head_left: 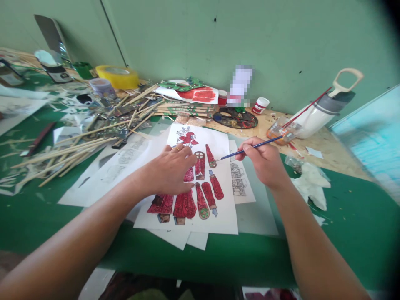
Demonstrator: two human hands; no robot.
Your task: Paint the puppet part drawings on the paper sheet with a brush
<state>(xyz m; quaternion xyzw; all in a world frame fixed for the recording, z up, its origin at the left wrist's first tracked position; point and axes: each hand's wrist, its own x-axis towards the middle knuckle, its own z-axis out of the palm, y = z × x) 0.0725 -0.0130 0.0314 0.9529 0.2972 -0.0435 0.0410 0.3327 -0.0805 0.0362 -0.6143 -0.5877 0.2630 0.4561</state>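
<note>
One flat left hand (179, 168) is covering likely flimsy paper (206, 196), the right hand (261, 162) pinching a probably light paintbrush (231, 154) mid-handle.

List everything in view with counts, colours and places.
Picture sheet: one, white and red, centre
Other sheets: several, white, underneath
Paintbrush: one, blue, right of centre
Palette: one, dark, back
Cup: one, clear, right
Thin rod: one, red, at cup
Bottle: one, white-grey, right
Sticks: many, pale, left
Tape roll: one, yellow, back left
Jars: several, mixed colours, back
Crumpled heap: one, white, right
Tabletop: one, mostly green, beneath
Wall: one, green, behind
Left hand: one, on picture sheet
Right hand: one, holding the paintbrush
</note>
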